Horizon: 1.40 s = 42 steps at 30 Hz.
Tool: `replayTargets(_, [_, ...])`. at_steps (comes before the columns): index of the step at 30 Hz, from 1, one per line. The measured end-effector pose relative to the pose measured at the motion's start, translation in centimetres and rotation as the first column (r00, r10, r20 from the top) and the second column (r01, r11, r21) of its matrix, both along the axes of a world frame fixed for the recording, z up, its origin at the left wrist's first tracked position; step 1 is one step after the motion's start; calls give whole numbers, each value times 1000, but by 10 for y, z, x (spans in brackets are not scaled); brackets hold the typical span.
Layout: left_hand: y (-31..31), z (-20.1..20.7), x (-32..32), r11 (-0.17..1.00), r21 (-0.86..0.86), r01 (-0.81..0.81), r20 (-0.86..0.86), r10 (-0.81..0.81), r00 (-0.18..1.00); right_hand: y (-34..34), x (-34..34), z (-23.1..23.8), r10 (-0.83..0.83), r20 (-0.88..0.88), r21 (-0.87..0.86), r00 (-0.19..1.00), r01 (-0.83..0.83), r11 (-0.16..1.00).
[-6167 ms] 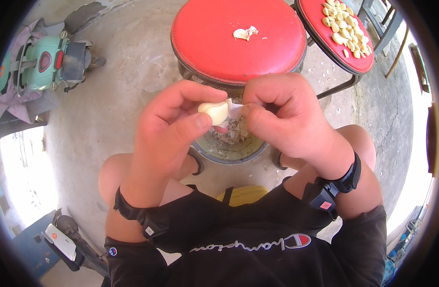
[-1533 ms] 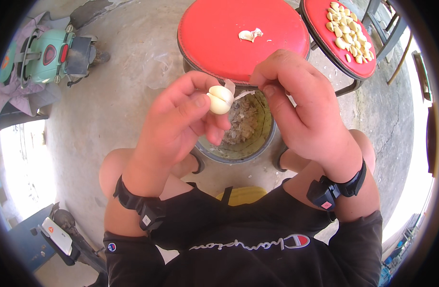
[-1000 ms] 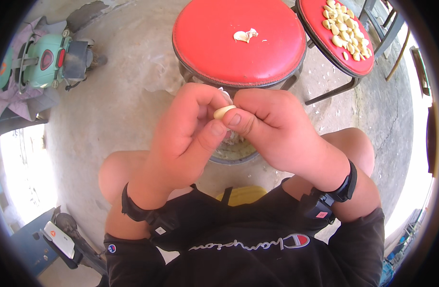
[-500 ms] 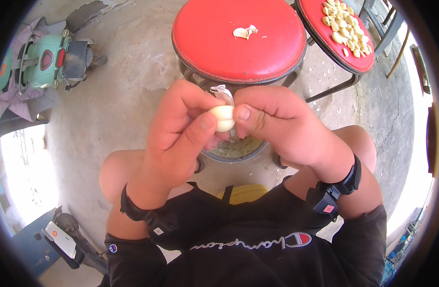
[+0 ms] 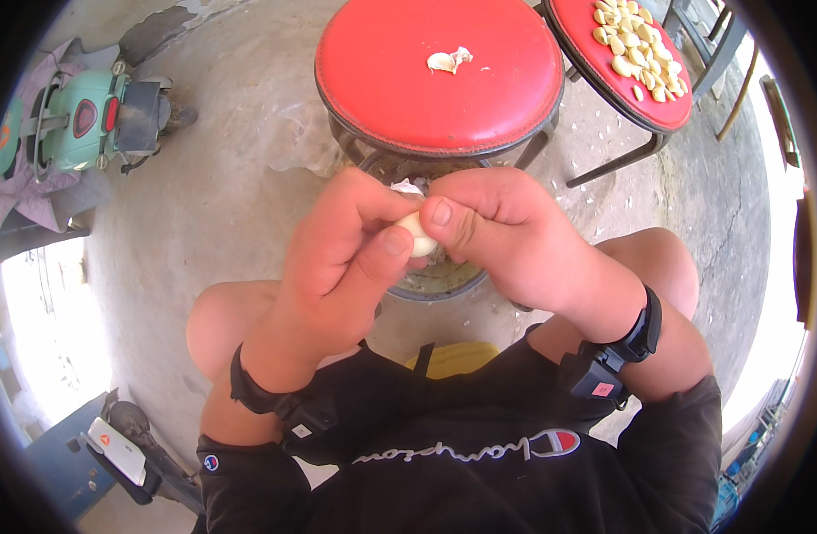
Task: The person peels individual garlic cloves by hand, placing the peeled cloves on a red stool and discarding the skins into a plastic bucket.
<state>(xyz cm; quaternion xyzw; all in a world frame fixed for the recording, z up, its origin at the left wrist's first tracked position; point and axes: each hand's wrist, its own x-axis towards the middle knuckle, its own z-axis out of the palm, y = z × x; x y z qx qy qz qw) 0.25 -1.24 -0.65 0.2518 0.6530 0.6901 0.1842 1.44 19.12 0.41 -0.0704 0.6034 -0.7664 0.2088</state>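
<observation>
Between my two hands, in front of the red stool, is a pale garlic bulb (image 5: 418, 235) with several smooth cloves showing. My left hand (image 5: 341, 254) grips it from the left, thumb and fingers closed round it. My right hand (image 5: 506, 231) pinches its upper right side, thumb bent over the top. White papery garlic skin (image 5: 407, 187) sticks up behind the bulb. The fingers hide much of the bulb's underside.
A red round stool (image 5: 382, 80) ahead bears a scrap of garlic skin (image 5: 449, 60). Another red stool (image 5: 595, 53) at the far right carries a heap of peeled garlic cloves (image 5: 642, 46). Skin bits litter the floor. A green scooter (image 5: 79, 116) stands at far left.
My hands have drawn closer together and slightly lower. The right thumb now covers more of the bulb, and less of the upright skin shows.
</observation>
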Motion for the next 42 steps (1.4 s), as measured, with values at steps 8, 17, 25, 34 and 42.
replayTargets(8, [3,-1,-1,959,282,9,225,-75,971,10,-2,1,108,27,-64,994,-107,992])
replayTargets(17, [2,-5,-6,985,171,-8,122,-14,992,6,-2,4,-3,-83,28,997,5,1000])
replayTargets(25, [5,-3,-1,989,-146,-40,-138,19,990,3,-1,-7,-27,-103,250,994,52,967])
replayTargets(34, [3,-3,1,998,62,13,-31,-11,999,14,-2,6,109,45,108,993,-113,988])
replayTargets(42, [6,1,0,997,71,-21,-22,23,999,13,-3,7,78,14,70,997,-78,994])
